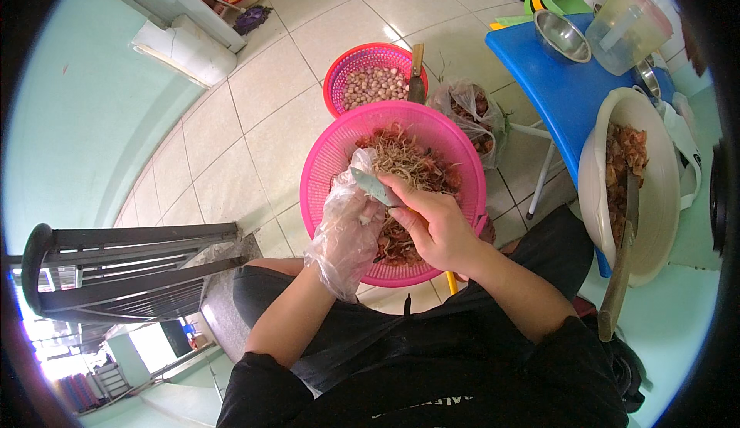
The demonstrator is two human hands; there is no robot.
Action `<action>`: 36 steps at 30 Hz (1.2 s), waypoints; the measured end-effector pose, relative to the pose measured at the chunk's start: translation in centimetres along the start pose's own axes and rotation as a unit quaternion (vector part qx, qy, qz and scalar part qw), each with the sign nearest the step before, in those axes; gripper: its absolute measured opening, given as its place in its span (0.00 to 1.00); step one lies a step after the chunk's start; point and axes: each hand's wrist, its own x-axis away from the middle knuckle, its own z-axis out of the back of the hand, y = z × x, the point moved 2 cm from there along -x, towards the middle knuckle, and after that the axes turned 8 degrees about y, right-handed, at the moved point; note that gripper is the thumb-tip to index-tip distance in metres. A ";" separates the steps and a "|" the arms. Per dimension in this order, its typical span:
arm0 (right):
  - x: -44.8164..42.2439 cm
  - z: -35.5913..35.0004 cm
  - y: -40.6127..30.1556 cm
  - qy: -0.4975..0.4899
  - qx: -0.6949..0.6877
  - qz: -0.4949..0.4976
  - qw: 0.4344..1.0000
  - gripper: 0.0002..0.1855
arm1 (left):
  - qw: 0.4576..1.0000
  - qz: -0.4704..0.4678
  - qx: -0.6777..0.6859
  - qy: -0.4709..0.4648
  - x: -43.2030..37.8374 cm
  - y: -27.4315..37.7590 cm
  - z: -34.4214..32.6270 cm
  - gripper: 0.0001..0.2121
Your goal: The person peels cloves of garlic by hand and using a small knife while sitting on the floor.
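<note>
In my right hand (445, 225) is a small knife (373, 186), its grey blade pointing up and left. My left hand (344, 240) wears a loose clear plastic glove; its fingers curl around a small pale piece (365, 218), perhaps a shallot, mostly hidden. The blade lies close to the gloved fingers. Both hands are above a pink plastic basket (324, 156) between my knees. Dry reddish skins and stringy roots (404, 162) fill its middle.
Behind it, a red basket (332, 89) holds peeled shallots (376, 87) and a wooden-handled knife (416, 72). A plastic bag (494, 115) of reddish bulbs stands beside it. On the blue table (537, 75) are a cream basin (659, 214), a steel bowl (562, 36) and a pitcher (624, 29). Metal railing (133, 237) stands left.
</note>
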 end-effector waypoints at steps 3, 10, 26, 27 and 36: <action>-0.1 -0.1 -0.2 -0.017 -0.022 -0.006 1.000 0.28 | 0.996 -0.056 -0.037 -0.058 -1.7 -0.7 2.0 0.14; -0.2 0.1 -0.3 -0.033 -0.048 -0.004 0.998 0.29 | 0.996 -0.039 0.060 -0.060 -1.1 -0.5 1.3 0.15; 0.1 -0.4 0.4 -0.028 -0.020 0.038 0.999 0.31 | 0.996 -0.033 0.073 -0.038 -0.7 -0.2 1.3 0.10; 0.1 -0.5 0.5 -0.028 -0.021 0.040 0.999 0.31 | 0.996 -0.039 0.067 -0.046 -0.8 -0.2 1.4 0.12; 1.0 -0.1 0.3 -0.127 -0.284 -0.279 0.908 0.31 | 0.991 -0.002 0.112 -0.067 0.3 1.1 0.0 0.11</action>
